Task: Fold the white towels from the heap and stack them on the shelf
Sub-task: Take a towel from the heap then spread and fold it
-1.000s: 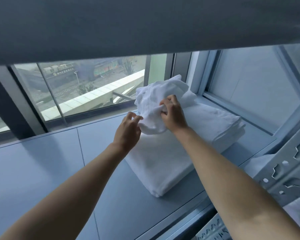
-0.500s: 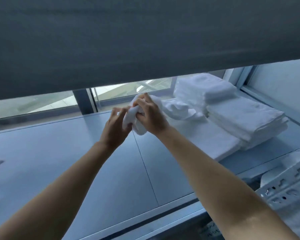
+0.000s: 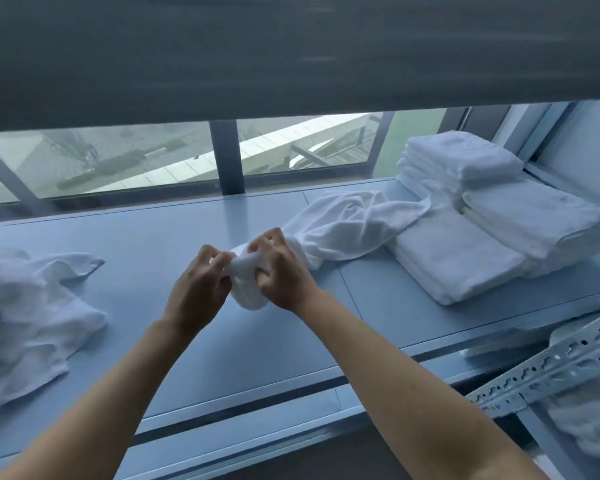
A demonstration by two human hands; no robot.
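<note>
Head view: the left hand [image 3: 196, 284] and right hand [image 3: 281, 271] are both clutching the bunched near end of a white towel [image 3: 343, 223] mid-shelf [image 3: 174, 237]. Its tail is trailing far right onto the folded stack [image 3: 465, 258], and the heap [image 3: 32, 306] is lying left. The person is probably hunting for corners; spreading the towel flat should come next.

Cool window daylight, soft blur, bowed edges

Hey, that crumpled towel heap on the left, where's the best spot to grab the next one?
Probably the pointed corner jutting from the heap toward the middle of the shelf. It lies flat and clear of the bunched folds, so a pinch grip from the right, coming down from above, should catch one layer only.
</note>
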